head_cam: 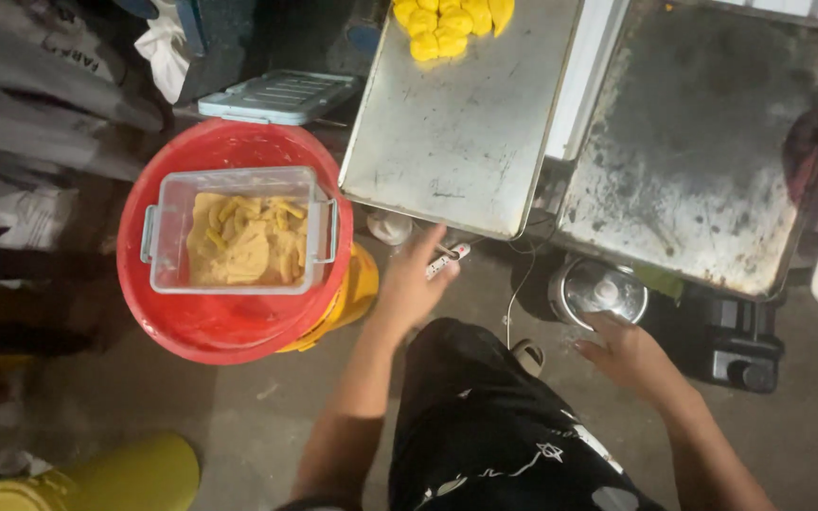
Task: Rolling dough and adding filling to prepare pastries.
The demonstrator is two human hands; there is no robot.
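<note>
My left hand (414,284) is open, fingers spread, holding nothing, hovering just below the near edge of the metal tray (466,132), with a small white-and-red object (449,259) on the floor just beside my fingertips. My right hand (629,352) is open too, gripping nothing, fingers resting at the rim of the round steel lid (598,291), which sits below and right of the tray's near corner. Yellow dough pieces (452,21) are piled at the tray's far end. Left of the tray, a clear plastic tub (239,232) with yellow dough inside sits on a red bucket (210,326). Right of the tray lies a darker, stained baking sheet (712,142).
</note>
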